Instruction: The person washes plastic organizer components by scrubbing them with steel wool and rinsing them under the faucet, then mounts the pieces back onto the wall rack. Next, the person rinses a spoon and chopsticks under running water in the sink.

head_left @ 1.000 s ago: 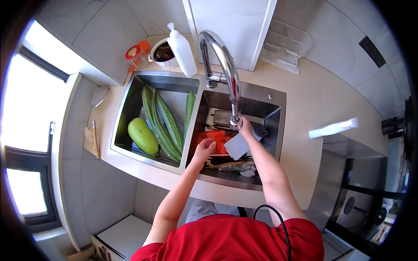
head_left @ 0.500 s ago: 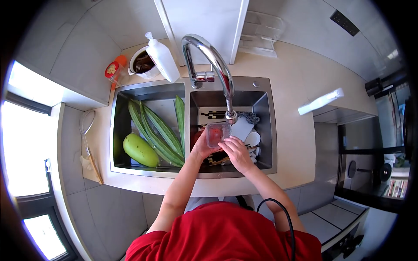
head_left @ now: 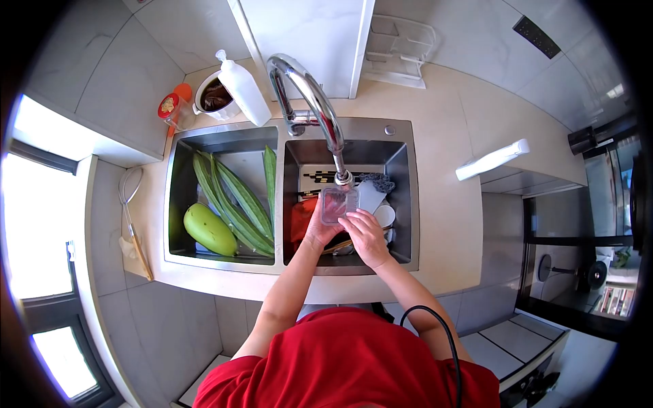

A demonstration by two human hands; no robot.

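A small clear plastic container (head_left: 338, 206) is tilted in my hands just below the faucet's spout (head_left: 344, 179), over the right sink basin. My left hand (head_left: 320, 231) grips it from the left and underneath. The fingers of my right hand (head_left: 366, 236) are closed on its lower right edge. Reddish colour shows through the clear plastic. Below my hands in the basin are black chopsticks (head_left: 323, 176), a grey mesh scrubber (head_left: 379, 181), a white spoon-like piece (head_left: 385, 215) and a red item (head_left: 301, 219). My hands partly cover the basin's contents.
The left basin holds long ridged gourds (head_left: 241, 197) and a green oval gourd (head_left: 209, 230). Behind it stand a white pump bottle (head_left: 243, 90), a white pot (head_left: 216, 98) and a red-lidded jar (head_left: 175, 112). A whisk (head_left: 135, 231) lies left; a white object (head_left: 492, 160) sits right.
The whole view has shifted slightly, moving the sink left in the picture. The container tilts a little differently under the spout, still held by both hands.
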